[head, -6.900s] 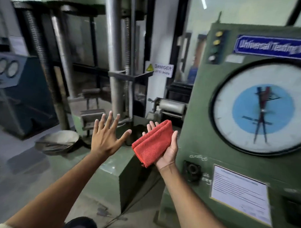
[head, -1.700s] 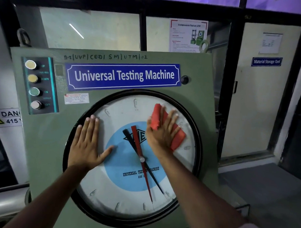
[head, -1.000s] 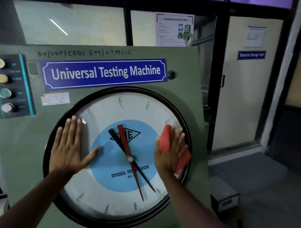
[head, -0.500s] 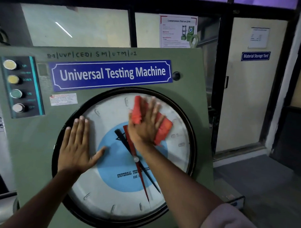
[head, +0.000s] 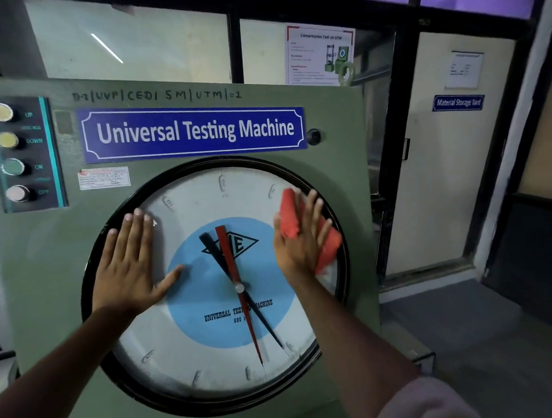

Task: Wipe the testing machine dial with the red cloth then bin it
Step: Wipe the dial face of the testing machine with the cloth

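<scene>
Surroundings: a green machine panel filled the left and middle of the frame; a cream door stood at the right, behind black framing.
In the way: a red pointer and a black pointer sat behind the glass, between the two hands.
Buttons: a column at the upper left, marked UP, DOWN, ON, OFF.
Writing: a blue nameplate read "Universal Testing Machine"; handwriting above it read "CEDI SM UTM 01" in part; the door sign read "Material Storage Yard"; a poster was headed "Compression Test on UTM".
Dial: the round dial, black-rimmed, occupied the centre and lower frame.
Left hand: the left hand lay flat on the dial's left side, fingers spread, holding nothing.
Right hand: the right hand pressed the red cloth against the dial's upper right, fingers extended over it.
Cloth: bunched under the palm, touching the glass near the rim.
</scene>
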The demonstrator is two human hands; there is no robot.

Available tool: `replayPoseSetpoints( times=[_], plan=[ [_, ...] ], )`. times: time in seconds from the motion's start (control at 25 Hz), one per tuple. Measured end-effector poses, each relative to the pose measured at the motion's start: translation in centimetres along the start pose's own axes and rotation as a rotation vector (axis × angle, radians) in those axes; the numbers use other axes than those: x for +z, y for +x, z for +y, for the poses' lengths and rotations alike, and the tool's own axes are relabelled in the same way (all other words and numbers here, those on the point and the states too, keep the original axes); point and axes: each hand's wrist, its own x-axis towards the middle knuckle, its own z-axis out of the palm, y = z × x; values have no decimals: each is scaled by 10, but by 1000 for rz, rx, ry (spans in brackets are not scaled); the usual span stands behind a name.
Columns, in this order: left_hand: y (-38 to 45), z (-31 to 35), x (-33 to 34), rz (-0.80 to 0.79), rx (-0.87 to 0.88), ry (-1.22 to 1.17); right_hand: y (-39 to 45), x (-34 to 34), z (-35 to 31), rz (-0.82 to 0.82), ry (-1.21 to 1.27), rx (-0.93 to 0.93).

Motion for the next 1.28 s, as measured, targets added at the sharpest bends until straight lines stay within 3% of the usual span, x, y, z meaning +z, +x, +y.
replayPoseSetpoints(
  times=[0.24, 0.44, 0.68, 0.88, 1.0, 1.08, 1.16, 1.28],
  plan=[
    [1, -3, 6, 18, -6, -13, -105, 12, 51, -46, 69, 328],
    [-1, -1, 4, 14, -4, -6, -74, 6, 17, 22, 158, 413],
    [0, -1, 4, 5, -3, 21, -1, 15, -56, 56, 60, 138],
    [1, -5, 7, 32, -5, 25, -14, 32, -121, -5, 5, -348],
    [1, -5, 7, 30, -3, 28, -30, 22, -93, -111, -70, -595],
    [0, -5, 5, 5, -2, 27, -37, 6, -46, -154, -122, -561],
    [0, -3, 4, 2, -5, 35, -29, -9, -11, -148, -174, -404],
    [1, -3, 2, 10, -14, 44, 6, -8, -35, -115, -44, -45]
  ],
)
